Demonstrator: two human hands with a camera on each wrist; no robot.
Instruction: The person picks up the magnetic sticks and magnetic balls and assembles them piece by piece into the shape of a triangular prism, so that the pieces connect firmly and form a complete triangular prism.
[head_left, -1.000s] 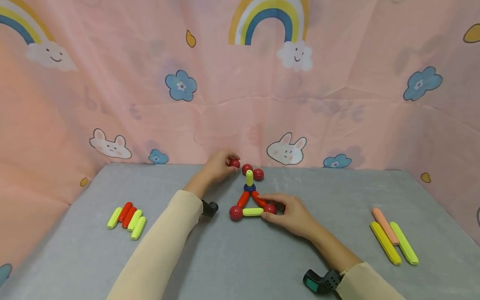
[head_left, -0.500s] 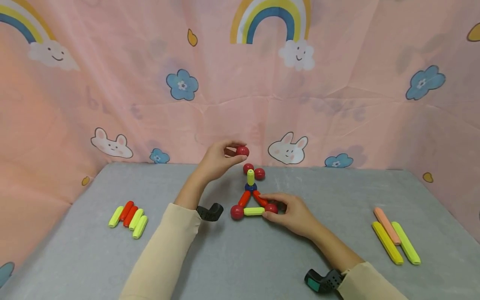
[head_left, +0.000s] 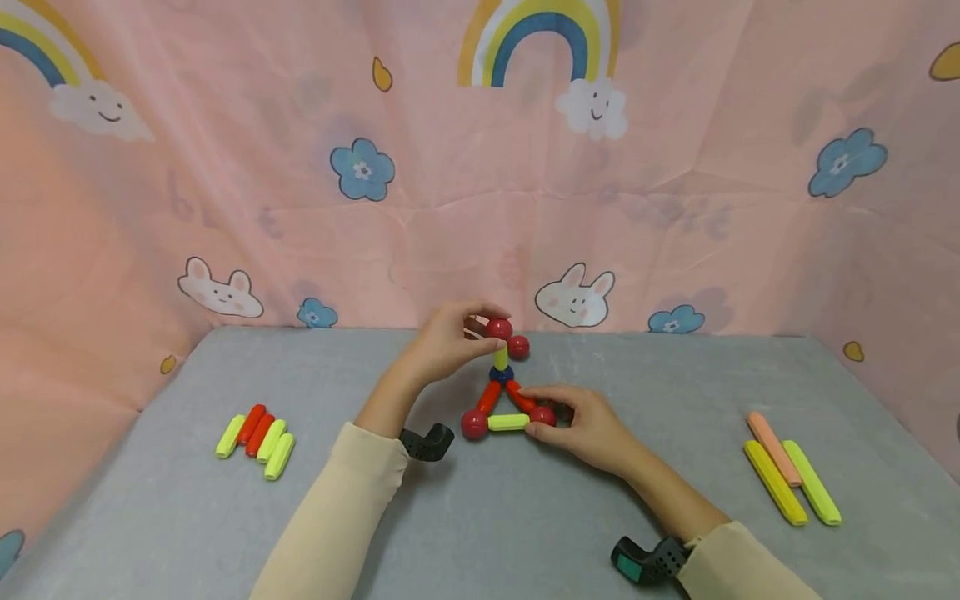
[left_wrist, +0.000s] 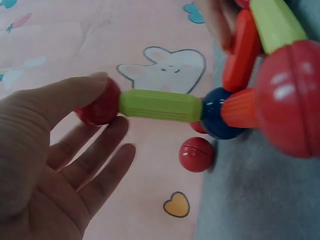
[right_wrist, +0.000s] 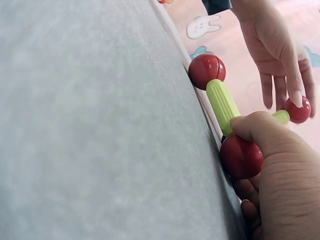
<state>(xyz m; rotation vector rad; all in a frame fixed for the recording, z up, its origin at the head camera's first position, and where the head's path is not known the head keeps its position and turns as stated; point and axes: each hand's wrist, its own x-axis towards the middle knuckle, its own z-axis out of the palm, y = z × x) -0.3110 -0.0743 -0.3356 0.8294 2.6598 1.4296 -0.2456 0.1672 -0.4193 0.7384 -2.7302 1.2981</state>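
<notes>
At the middle of the grey felt table (head_left: 480, 517), a flat triangle of red and yellow-green plastic rods (head_left: 507, 410) lies with a short yellow-green rod (head_left: 500, 359) standing upright from its dark blue apex ball (head_left: 501, 374). The left hand (head_left: 447, 342) pinches a glossy red ball (head_left: 498, 328) against that rod's top end. The right hand (head_left: 588, 427) curls round the triangle's right corner ball (head_left: 542, 416). A loose red ball (head_left: 518, 347) sits just behind; spare rods (head_left: 257, 435) lie well apart.
</notes>
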